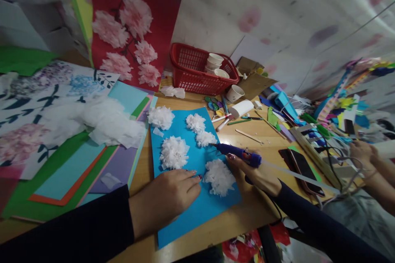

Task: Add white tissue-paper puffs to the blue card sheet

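Note:
My right hand [257, 174] is closed around a dark blue hot glue gun [239, 154], with a long clear glue stick [296, 174] trailing out of its back. Its nozzle points left, close to a small white tissue-paper flower [205, 139] on a bright blue sheet [182, 218]. Flat on that sheet rests my left hand [174, 191], holding nothing, its fingertips beside the lower right flower [219, 177]. Another flower [174, 153] lies just above the left hand. More white flowers sit towards the sheet's far edge.
Loose white tissue [105, 119] and coloured paper lie at left. Behind stand a red card with pink flowers [129, 28] and a red basket [200, 82] holding paper cups. Pens, sticks and a phone [305, 172] lie right. Another person's hands [364, 154] show at far right.

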`<act>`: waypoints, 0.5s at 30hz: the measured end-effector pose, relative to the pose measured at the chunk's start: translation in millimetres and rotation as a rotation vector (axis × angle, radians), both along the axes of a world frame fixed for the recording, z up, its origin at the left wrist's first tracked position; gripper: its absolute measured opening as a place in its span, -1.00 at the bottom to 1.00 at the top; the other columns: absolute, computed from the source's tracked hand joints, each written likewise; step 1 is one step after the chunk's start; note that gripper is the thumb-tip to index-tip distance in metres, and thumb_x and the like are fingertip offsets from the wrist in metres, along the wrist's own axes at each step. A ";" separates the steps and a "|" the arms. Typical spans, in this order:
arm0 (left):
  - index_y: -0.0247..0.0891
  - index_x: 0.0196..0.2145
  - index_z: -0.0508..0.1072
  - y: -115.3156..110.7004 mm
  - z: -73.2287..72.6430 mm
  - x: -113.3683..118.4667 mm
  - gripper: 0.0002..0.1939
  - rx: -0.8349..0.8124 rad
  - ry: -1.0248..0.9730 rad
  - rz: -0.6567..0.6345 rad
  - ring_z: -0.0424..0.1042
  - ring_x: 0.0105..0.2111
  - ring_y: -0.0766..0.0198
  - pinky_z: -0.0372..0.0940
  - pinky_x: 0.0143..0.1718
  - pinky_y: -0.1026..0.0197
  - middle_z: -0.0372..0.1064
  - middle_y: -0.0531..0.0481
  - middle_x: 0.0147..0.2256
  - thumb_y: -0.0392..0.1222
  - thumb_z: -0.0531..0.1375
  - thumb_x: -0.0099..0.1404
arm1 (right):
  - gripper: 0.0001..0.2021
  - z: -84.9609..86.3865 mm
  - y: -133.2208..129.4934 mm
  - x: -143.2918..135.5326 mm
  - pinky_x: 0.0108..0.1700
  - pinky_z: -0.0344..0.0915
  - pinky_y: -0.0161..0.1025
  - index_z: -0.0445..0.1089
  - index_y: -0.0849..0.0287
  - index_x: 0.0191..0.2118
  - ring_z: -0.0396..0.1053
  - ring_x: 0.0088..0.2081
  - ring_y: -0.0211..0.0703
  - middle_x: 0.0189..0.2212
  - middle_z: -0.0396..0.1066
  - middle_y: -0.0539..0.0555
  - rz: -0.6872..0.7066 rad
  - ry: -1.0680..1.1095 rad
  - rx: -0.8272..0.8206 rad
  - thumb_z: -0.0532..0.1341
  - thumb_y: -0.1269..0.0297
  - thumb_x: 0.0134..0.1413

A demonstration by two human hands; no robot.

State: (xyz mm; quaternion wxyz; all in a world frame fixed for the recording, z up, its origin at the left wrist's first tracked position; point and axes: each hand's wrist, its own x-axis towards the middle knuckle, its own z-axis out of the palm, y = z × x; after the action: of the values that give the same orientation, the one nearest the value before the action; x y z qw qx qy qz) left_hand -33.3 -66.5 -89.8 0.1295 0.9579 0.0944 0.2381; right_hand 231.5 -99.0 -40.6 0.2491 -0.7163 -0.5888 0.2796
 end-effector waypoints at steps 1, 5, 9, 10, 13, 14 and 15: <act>-0.42 -0.10 0.41 -0.2 -0.7 0.0 -0.72 -0.005 0.002 0.001 0.41 -0.05 0.11 0.34 0.00 0.09 0.46 -0.17 -0.09 -0.40 0.01 0.28 | -0.62 -0.6 -0.6 1.6 -0.61 0.15 -0.30 0.40 0.17 -0.54 0.28 -0.60 -0.21 -0.69 0.31 0.02 0.001 0.013 -0.014 0.20 -0.08 -0.04; -0.41 -0.08 0.40 -0.5 -2.5 0.8 -0.71 -0.011 0.009 0.001 0.41 -0.04 0.12 0.32 0.01 0.10 0.46 -0.18 -0.09 -0.40 0.02 0.27 | -0.58 -4.0 -1.6 4.3 -0.63 0.14 -0.32 0.42 0.21 -0.52 0.27 -0.63 -0.23 -0.71 0.31 0.02 -0.068 0.008 -0.044 0.19 -0.12 -0.05; -0.41 -0.08 0.40 -0.2 -1.8 1.3 -0.70 -0.013 0.012 0.002 0.40 -0.03 0.12 0.32 0.02 0.11 0.45 -0.16 -0.08 -0.42 0.05 0.23 | -0.55 -6.6 -1.4 2.4 -0.63 0.16 -0.33 0.44 0.24 -0.49 0.28 -0.62 -0.23 -0.70 0.33 0.04 -0.123 -0.010 -0.032 0.19 -0.14 -0.08; -0.41 -0.08 0.40 -0.2 -1.6 1.2 -0.70 -0.012 0.013 0.003 0.40 -0.03 0.12 0.32 0.02 0.11 0.45 -0.16 -0.08 -0.42 0.06 0.23 | -0.55 -5.8 -1.5 1.7 -0.62 0.16 -0.33 0.44 0.24 -0.49 0.28 -0.61 -0.22 -0.69 0.34 0.04 -0.110 -0.008 -0.035 0.19 -0.14 -0.08; -0.41 -0.08 0.40 -0.1 -1.6 1.1 -0.71 -0.006 0.006 0.003 0.41 -0.04 0.12 0.33 0.01 0.10 0.45 -0.17 -0.08 -0.41 0.05 0.25 | -0.53 0.5 -2.0 -0.8 -0.61 0.15 -0.33 0.40 0.23 -0.52 0.24 -0.62 -0.26 -0.69 0.32 0.03 -0.050 -0.020 -0.058 0.16 -0.16 -0.05; -0.41 -0.09 0.40 -0.2 -1.8 1.1 -0.72 -0.004 0.003 0.003 0.41 -0.04 0.12 0.33 0.00 0.10 0.45 -0.17 -0.08 -0.40 0.04 0.26 | -0.52 2.9 -2.2 -1.7 -0.62 0.13 -0.34 0.38 0.22 -0.54 0.21 -0.64 -0.28 -0.70 0.29 0.01 -0.043 -0.034 -0.063 0.14 -0.18 -0.05; -0.41 -0.09 0.40 -0.3 -2.0 1.1 -0.72 -0.004 0.001 0.003 0.41 -0.04 0.13 0.33 0.01 0.11 0.45 -0.17 -0.08 -0.40 0.03 0.27 | -0.50 4.9 -2.2 -2.4 -0.63 0.11 -0.34 0.37 0.22 -0.56 0.18 -0.66 -0.30 -0.72 0.25 -0.01 -0.046 -0.052 -0.067 0.11 -0.19 -0.04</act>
State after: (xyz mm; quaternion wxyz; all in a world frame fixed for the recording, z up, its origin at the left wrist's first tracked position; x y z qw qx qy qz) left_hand -32.2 -66.8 -91.8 0.1311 0.9576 0.0965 0.2378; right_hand 229.1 -101.2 -35.6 0.2160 -0.7446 -0.5688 0.2746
